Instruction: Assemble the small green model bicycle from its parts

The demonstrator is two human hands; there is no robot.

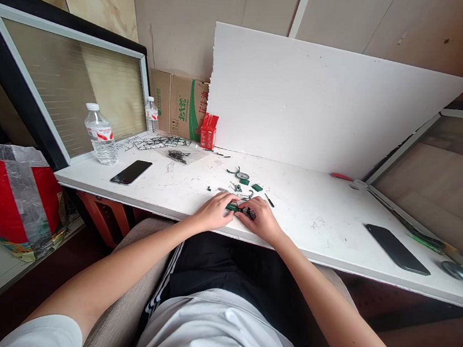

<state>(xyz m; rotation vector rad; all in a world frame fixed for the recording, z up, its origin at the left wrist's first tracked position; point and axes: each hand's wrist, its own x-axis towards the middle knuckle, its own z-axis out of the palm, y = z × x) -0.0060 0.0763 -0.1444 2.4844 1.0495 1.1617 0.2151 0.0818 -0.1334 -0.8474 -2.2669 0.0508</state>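
Note:
My left hand (215,212) and my right hand (260,220) meet near the front edge of the white table. Between them is a small green and black model part (233,207), pinched by the fingers of both hands. A dark spoked wheel (251,213) shows at my right fingers, on the same piece as far as I can tell. Just beyond the hands lie another spoked wheel (242,176), a green block (257,188), several small green pieces and a thin black tool (269,200).
Black part frames (159,141) and a clear bag of dark parts (178,156) lie back left. Around them stand water bottles (101,136), a red box (208,131) and a carton (176,105). One phone (131,172) lies left, a black device (397,249) and mouse (457,271) right.

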